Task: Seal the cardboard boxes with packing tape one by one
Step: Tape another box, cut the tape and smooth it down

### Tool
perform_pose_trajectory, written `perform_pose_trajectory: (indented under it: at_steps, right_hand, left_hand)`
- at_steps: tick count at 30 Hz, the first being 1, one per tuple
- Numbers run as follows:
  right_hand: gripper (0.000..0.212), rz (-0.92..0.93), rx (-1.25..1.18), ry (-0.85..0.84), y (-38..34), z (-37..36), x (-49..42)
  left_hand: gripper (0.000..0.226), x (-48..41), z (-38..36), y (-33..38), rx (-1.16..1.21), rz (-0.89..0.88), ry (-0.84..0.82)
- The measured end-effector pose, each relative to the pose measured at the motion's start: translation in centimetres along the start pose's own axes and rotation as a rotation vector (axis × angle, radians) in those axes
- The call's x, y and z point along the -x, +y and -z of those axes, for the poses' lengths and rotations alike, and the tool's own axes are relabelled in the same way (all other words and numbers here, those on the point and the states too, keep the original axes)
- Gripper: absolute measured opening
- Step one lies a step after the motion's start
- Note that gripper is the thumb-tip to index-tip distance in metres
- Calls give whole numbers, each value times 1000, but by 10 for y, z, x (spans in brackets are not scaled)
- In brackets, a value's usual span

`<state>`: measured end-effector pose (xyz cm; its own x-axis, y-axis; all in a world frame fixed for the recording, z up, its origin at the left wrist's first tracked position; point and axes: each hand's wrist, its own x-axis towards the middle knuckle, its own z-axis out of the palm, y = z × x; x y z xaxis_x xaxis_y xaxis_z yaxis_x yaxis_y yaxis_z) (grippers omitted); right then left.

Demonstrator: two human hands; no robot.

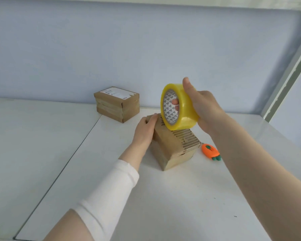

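Forearms stretch up from the bottom edge, both cut off by it, and a white fabric sleeve [108, 193] bands the left one. Left hand [145, 131] lies with straight fingers flat on the left top edge of the small brown cardboard box [170, 150], which sits mid-table with its top paper torn to bare corrugation. Right hand [203, 108] clamps the fat roll of clear yellowish packing tape [178, 106], thumb over the outside, fingers hooked through the printed core. That roll hangs over the box's far end and hides it. Touching or not, I can't tell, and the tape's loose end doesn't show. Just right of the box lies an orange carrot-shaped plastic cutter [210, 152]. Farther back on the left stands a second brown cardboard box [116, 103], taped shut, label too small to read. White tabletop [42, 136] with a seam, pale blue wall [111, 49] behind, grey-white frame [288, 72] at right.
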<state>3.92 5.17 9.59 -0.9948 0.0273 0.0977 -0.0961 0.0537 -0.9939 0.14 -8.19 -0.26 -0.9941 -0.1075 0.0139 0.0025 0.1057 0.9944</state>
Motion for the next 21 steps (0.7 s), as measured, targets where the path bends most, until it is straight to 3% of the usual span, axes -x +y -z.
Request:
perform_pose_trajectory:
  at_steps: [7,16,21]
  right_hand:
    - [24,65,-59,-77,45,-6,-3]
    - [31,221,-3,130,56,-22,26]
    - [37,113,14,129,38,-28,26]
  left_hand:
    - [22,-11,-10,-11,83,39,77]
    - [25,-13,-10,-9,114,11,82]
    - [24,-10,-11,-7,90,12,81]
